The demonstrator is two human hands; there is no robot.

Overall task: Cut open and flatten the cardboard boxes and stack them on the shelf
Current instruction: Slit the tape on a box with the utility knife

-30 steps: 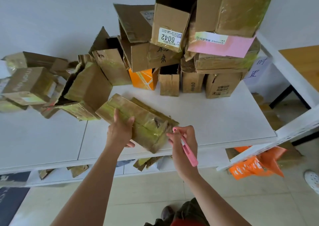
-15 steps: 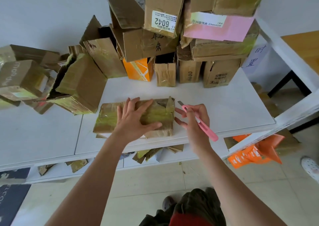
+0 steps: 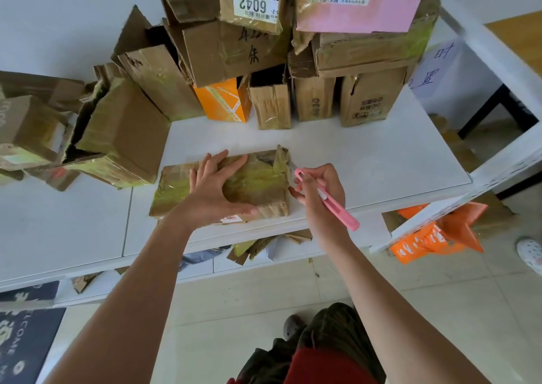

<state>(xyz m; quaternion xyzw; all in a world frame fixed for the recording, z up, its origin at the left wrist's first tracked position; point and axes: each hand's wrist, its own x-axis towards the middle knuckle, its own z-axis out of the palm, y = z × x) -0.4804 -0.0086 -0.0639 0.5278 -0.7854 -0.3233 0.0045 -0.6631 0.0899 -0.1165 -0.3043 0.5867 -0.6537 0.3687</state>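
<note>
Taped box (image 3: 258,184) lies flat at the shelf (image 3: 381,161) front edge, long axis left-right. Left hand (image 3: 217,190) presses it, fingers spread, gripping nothing. Right hand (image 3: 319,187) pinches one pink cutter (image 3: 328,199), blade at the box's right end, so the right hand is nearer the cut. Behind the box: a dozen-odd uncut boxes (image 3: 264,40), exact count unclear.

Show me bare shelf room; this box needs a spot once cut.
Bare white shelf lies right of the taped box, before the upright cartons. Another patch lies left of it, on the shelf's near-left part. The back is crowded with piled boxes.
</note>
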